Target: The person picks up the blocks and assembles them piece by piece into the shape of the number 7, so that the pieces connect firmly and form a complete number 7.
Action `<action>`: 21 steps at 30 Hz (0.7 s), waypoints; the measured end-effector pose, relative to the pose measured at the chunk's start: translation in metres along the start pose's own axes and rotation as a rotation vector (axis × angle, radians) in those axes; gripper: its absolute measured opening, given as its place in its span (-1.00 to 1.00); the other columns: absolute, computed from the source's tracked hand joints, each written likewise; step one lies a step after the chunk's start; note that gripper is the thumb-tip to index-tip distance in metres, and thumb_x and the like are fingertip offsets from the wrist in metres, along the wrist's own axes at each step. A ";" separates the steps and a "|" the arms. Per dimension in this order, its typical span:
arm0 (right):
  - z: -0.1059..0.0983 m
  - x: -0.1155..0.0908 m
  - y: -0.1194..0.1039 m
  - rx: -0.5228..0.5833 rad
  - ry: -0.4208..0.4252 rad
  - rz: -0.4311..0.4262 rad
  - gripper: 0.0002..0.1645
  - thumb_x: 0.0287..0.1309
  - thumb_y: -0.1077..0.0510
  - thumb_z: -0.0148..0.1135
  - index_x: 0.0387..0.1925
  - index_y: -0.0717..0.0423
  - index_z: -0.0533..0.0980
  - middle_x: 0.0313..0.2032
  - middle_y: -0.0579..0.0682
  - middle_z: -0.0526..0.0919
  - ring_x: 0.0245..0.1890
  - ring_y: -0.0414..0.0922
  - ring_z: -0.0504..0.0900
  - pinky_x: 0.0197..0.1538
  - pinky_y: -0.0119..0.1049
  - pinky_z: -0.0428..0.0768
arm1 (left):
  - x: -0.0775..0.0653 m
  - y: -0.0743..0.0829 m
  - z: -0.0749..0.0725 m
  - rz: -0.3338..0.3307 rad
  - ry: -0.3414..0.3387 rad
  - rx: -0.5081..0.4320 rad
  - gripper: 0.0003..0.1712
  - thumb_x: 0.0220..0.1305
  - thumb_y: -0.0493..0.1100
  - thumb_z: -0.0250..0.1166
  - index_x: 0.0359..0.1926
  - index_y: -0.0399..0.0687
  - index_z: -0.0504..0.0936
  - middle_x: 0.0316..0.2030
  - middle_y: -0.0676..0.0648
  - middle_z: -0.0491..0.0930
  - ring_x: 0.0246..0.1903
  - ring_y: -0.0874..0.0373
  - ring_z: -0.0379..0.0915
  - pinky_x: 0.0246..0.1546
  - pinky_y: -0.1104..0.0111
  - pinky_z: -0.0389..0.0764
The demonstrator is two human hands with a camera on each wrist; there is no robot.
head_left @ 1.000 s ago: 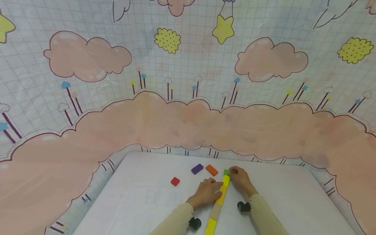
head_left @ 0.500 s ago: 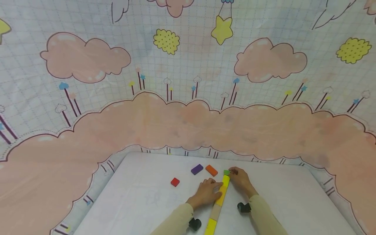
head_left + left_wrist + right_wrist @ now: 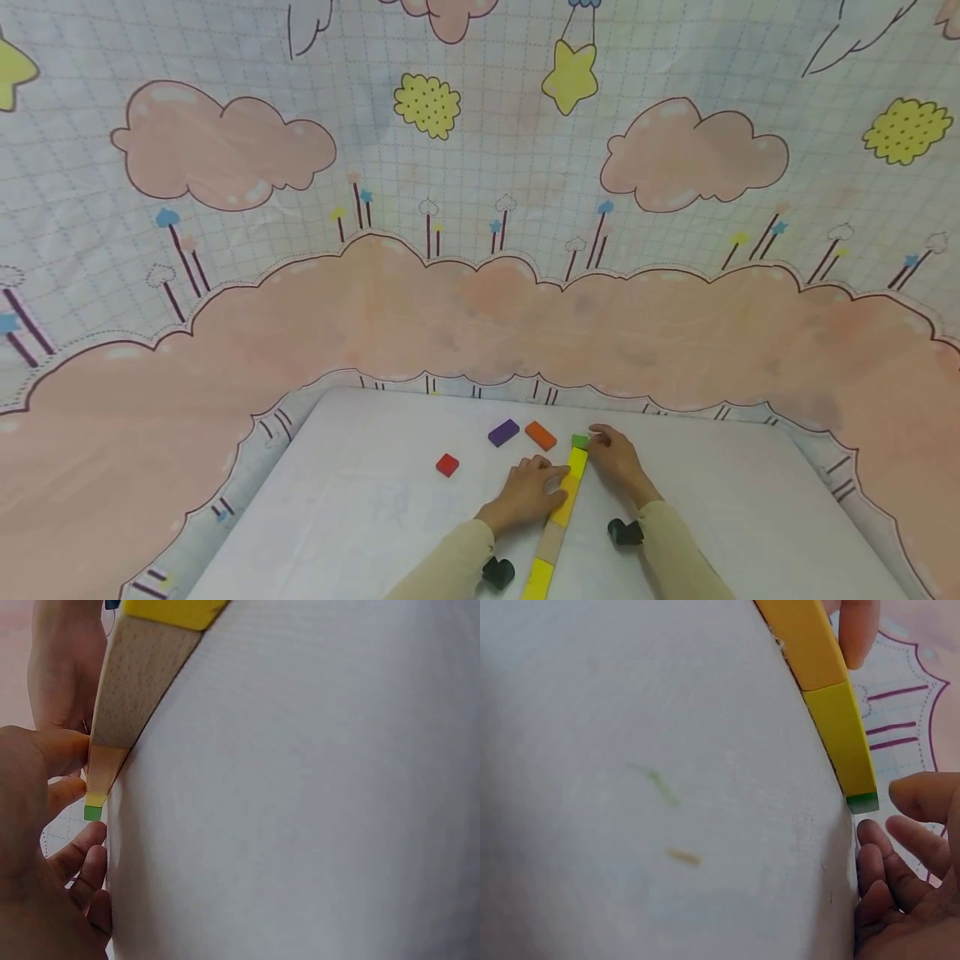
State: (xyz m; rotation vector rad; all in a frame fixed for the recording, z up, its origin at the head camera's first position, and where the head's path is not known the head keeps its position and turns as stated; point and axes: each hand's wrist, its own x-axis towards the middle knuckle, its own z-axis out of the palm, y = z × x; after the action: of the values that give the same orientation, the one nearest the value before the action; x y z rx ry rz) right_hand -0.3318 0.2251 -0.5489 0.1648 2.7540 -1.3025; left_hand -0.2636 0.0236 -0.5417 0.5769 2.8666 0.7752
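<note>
A straight row of blocks runs away from me over the white table (image 3: 360,500). From near to far it has a yellow block (image 3: 537,577), a plain wooden block (image 3: 551,542), an orange-yellow block (image 3: 565,500), another yellow block (image 3: 841,739) and a green block (image 3: 579,441) at the far end. My left hand (image 3: 525,496) lies along the row's left side, thumb and index fingertips against it. To the right of the green block is my right hand (image 3: 617,458); in the right wrist view its thumb and fingers stand apart, a small gap from that block.
Left of the row's far end lie an orange block (image 3: 541,434), a purple block (image 3: 503,432) and a red block (image 3: 447,464). Dark wrist-worn pieces (image 3: 498,572) sit by both sleeves. A printed cloth (image 3: 480,317) rises behind the table's back edge.
My right hand's fingertips have drawn slightly right, off the green block, which stays at the row's end. The left hand and the other blocks hold their places.
</note>
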 end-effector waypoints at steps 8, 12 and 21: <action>-0.005 -0.008 0.003 0.001 0.008 -0.040 -0.59 0.35 0.12 0.08 0.18 0.13 0.50 0.08 0.21 0.57 0.07 0.11 0.50 0.24 0.16 0.45 | 0.001 0.000 -0.001 -0.008 -0.020 -0.014 -0.47 0.31 0.15 0.26 0.29 0.42 0.48 -0.02 0.09 0.47 -0.10 0.21 0.28 -0.07 0.34 0.40; -0.005 -0.011 0.004 0.002 -0.001 -0.043 -0.58 0.29 0.11 0.16 0.16 0.11 0.51 0.06 0.18 0.59 0.02 0.07 0.52 0.18 0.10 0.51 | 0.003 -0.001 0.000 -0.008 -0.022 -0.015 -0.47 0.30 0.15 0.26 0.29 0.43 0.48 -0.02 0.09 0.47 -0.10 0.21 0.28 -0.06 0.33 0.40; -0.004 -0.013 0.001 -0.027 -0.010 -0.064 -0.50 0.16 0.05 0.34 0.14 0.06 0.53 0.08 0.19 0.61 -0.03 0.05 0.51 0.10 0.04 0.52 | 0.006 -0.005 0.001 0.021 -0.021 -0.011 -0.48 0.32 0.15 0.24 0.30 0.40 0.48 -0.01 0.07 0.47 -0.09 0.20 0.28 -0.04 0.32 0.40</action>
State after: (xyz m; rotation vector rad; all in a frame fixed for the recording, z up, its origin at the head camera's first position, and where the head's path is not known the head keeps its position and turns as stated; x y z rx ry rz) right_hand -0.3193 0.2284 -0.5454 0.0691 2.7889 -1.2758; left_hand -0.2703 0.0223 -0.5455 0.6117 2.8404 0.7825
